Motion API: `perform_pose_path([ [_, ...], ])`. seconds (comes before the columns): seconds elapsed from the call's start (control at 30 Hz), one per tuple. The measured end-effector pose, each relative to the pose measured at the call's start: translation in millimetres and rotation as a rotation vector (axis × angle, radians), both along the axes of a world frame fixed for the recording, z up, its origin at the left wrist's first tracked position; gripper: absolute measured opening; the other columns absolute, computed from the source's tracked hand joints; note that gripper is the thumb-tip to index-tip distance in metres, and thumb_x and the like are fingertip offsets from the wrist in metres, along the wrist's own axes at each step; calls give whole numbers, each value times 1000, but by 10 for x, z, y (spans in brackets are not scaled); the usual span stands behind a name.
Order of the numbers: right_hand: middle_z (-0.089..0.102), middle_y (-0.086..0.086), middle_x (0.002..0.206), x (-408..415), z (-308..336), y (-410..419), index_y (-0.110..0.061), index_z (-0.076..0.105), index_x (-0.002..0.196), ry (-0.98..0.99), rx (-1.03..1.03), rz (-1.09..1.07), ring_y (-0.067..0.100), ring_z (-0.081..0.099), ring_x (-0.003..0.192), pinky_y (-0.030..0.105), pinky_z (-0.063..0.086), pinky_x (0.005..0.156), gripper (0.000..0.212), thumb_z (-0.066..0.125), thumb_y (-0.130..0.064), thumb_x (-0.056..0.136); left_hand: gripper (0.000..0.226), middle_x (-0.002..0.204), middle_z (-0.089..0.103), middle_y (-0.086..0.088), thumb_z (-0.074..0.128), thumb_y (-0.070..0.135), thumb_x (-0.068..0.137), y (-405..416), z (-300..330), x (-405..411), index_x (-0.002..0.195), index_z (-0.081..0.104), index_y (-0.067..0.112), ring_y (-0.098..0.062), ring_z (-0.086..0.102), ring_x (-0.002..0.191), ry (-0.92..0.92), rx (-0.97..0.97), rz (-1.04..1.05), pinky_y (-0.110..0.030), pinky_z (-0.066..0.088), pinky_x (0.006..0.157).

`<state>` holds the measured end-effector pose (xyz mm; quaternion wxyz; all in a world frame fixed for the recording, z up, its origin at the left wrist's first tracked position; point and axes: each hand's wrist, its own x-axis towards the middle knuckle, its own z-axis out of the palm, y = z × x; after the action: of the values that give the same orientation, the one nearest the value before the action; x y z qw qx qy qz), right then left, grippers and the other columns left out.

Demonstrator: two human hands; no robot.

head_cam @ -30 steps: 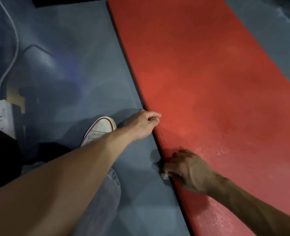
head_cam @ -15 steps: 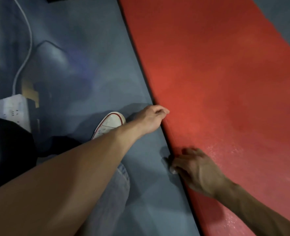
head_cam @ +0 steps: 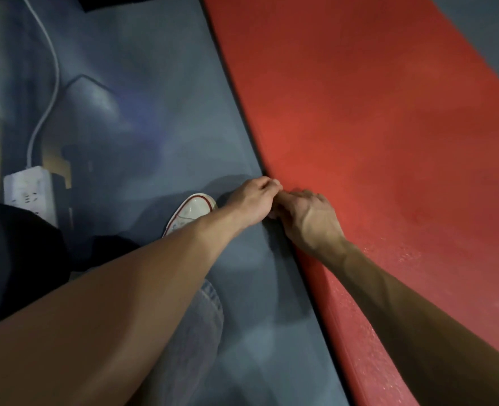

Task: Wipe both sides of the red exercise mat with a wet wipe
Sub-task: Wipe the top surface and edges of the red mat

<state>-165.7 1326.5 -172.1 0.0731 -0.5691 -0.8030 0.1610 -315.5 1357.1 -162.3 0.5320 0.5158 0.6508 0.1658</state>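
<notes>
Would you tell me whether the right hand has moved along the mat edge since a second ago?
Yes. The right hand slid forward along the red mat edge, now meeting the left hand.

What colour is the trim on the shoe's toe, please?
Red trim on a white shoe, in the head view.

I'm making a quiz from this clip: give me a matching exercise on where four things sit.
Things:
1. mat
2. shoe
3. power strip
4. left hand

Places:
A. far left, on a white cable
B. at the mat's left edge, beside the right hand
C. spread over the right side
D. on the floor, just left of the left hand

Pairs: 1-C, 2-D, 3-A, 4-B
</notes>
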Motion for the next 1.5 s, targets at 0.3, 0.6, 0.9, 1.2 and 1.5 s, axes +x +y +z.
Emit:
perform_pose_path([
  [0.3, 66, -19, 88, 724, 104, -995, -34, 66, 94, 74, -46, 356, 11, 44, 92, 20, 19, 79, 7, 63, -30, 89, 43, 108, 69, 1, 41, 58, 76, -37, -2, 8, 98, 67, 31, -25, 65, 111, -19, -14, 11, -49, 51, 103],
  [0.6, 67, 8, 77, 495, -61, 67, -20, 56, 92, 93, 157, -358, 37, 56, 74, 40, 37, 66, 8, 53, -24, 99, 30, 91, 70, 10, 49, 58, 79, 10, -135, 16, 85, 67, 35, -14, 70, 92, -52, -10, 79, -46, 54, 100],
  [0.9, 62, 11, 70, 1009, 28, -473, -20, 60, 94, -82, 284, -209, 36, 60, 64, 39, 45, 57, 10, 67, -24, 89, 24, 79, 68, 19, 52, 57, 79, -37, -147, 31, 83, 68, 41, -9, 70, 82, -38, 13, 89, -48, 55, 100],
  [1.2, 64, 6, 72, 458, -86, -435, -18, 62, 95, 81, 183, -252, 33, 57, 68, 37, 40, 63, 10, 51, -15, 94, 16, 85, 66, 13, 57, 34, 100, -27, -151, 76, 87, 64, 33, -23, 73, 92, -55, 14, 115, -45, 55, 94],
  [1.5, 69, 20, 91, 1650, 147, -151, -14, 59, 103, -121, 38, -658, 41, 63, 88, 41, 44, 73, 26, 68, -28, 84, 10, 86, 67, 13, 62, 39, 92, -74, -152, 98, 83, 67, 41, -14, 70, 82, -41, 67, 118, -52, 57, 94],
])
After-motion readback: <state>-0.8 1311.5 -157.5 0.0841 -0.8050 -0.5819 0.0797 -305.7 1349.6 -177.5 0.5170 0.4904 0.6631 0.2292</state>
